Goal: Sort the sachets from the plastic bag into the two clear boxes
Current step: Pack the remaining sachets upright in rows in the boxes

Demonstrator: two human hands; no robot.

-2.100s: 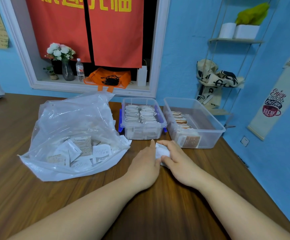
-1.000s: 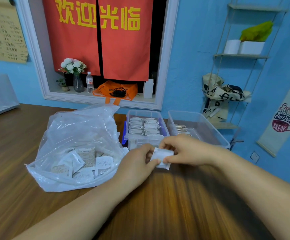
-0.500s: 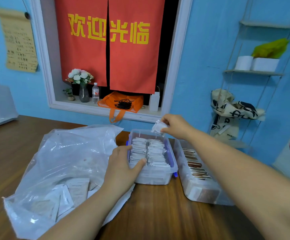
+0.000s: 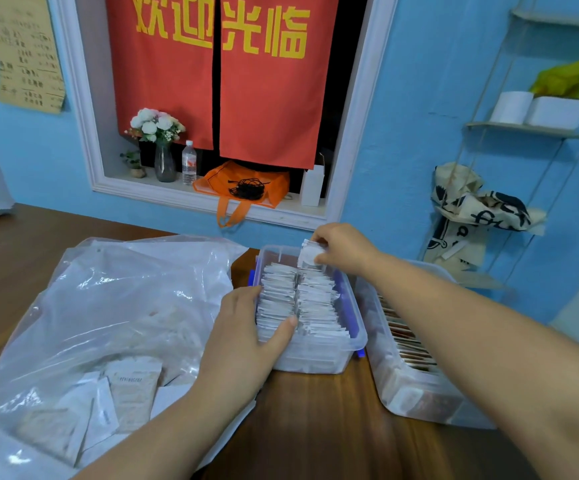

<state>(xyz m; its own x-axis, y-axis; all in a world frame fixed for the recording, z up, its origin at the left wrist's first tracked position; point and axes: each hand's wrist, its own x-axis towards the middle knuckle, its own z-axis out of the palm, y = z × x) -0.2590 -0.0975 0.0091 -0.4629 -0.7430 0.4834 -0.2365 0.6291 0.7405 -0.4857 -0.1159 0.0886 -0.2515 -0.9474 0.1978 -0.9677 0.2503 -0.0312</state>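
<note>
Table brown wood, wall blue | right hand pinches sachet over box | left hand rests on it, fingers relaxed

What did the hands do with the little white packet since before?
The right hand carried the white packet from over the table to the far end of the left box, still pinching it. The left hand let go and moved onto that box's near side. The plastic bag and the right box stayed put.
</note>
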